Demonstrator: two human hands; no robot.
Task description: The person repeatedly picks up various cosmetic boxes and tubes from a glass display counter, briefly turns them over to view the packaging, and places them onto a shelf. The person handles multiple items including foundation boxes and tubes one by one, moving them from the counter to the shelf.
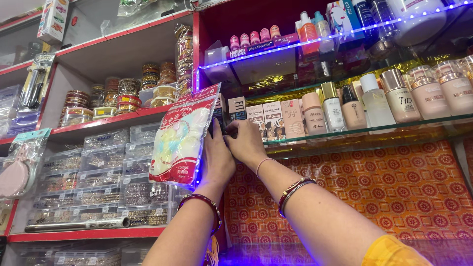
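Both hands, left hand (217,157) and right hand (246,143), clasp a dark box (220,120) (mostly hidden).

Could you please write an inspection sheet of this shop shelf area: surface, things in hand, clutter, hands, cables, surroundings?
Surface: glass shelf lined with cosmetic bottles and boxes.
Things in hand: small dark box at the shelf's left end, mostly hidden between both hands.
Clutter: plastic bag of pale round items hanging beside the left hand; foundation bottles in a row on the shelf.
Hands: left hand and right hand both pressed around the box; exact grip cannot be told.
Cables: blue light strip along the upper shelf edge; no loose cable seen.
Surroundings: red-edged shelves with bangle stacks and clear jewellery boxes; orange patterned panel below.
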